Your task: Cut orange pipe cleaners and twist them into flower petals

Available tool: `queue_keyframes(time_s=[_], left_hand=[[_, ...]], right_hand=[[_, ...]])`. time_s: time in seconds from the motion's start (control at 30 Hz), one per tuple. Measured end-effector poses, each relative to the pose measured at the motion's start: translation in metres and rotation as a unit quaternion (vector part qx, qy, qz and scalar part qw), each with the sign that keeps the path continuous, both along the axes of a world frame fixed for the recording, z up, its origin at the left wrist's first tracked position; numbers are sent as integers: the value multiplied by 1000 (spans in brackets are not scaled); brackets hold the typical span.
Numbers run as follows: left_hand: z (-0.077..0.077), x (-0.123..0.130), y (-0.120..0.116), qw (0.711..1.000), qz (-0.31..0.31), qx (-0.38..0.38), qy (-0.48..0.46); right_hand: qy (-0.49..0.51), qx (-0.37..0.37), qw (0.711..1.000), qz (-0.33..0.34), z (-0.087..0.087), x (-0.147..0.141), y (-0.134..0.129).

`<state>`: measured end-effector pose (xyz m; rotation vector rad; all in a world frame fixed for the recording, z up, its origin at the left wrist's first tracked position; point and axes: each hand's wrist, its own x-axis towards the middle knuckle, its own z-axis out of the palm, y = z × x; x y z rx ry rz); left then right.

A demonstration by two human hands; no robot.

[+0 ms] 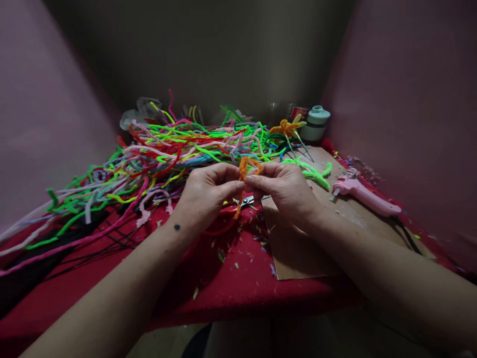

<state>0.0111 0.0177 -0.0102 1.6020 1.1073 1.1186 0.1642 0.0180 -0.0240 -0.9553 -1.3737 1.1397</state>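
Observation:
An orange pipe cleaner (244, 168), bent into a loop at the top with a tail hanging down, is pinched between my two hands above the table. My left hand (210, 191) grips it from the left with thumb and fingers closed. From the right, my right hand (285, 189) pinches the loop's lower side, its fingertips close to the left thumb. Below the hands lie scissors (246, 201), partly hidden, with a red handle (219, 228) on the red cloth. Green pipe cleaner pieces (315, 174) lie just beyond my right hand.
A heap of colourful pipe cleaners (179, 144) spreads across the back and left. Orange and yellow flowers on stems (288, 129) stand near a pale blue bottle (316, 122). On the right, a pink glue gun (365, 194) rests on a brown board (298, 253). Fuzzy scraps litter the red cloth (223, 288).

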Motion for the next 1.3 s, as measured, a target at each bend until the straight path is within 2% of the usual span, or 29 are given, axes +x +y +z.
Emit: queue_keyframes(time_s=[0.17, 0.3, 0.43, 0.57, 0.7, 0.93, 1.07, 1.3], left_hand=[[0, 2, -2, 999, 34, 11, 31], [4, 2, -1, 997, 56, 19, 43], [4, 0, 1, 997, 59, 29, 45], [0, -2, 2, 997, 7, 37, 74], [1, -3, 1, 993, -55, 29, 96], [7, -6, 4, 988, -97, -46, 113], [12, -9, 5, 979, -131, -114, 108], [15, -17, 8, 969, -165, -82, 163]], right_hand=[[10, -7, 999, 37, -6, 3, 6], [83, -38, 989, 113, -9, 3, 9], [146, -58, 979, 131, -8, 3, 10], [165, -94, 967, 170, -7, 4, 11], [171, -111, 967, 153, -6, 3, 11], [201, -120, 960, 153, -8, 0, 10], [206, -123, 960, 142, -10, -2, 9], [189, -110, 961, 171, -13, 0, 11]])
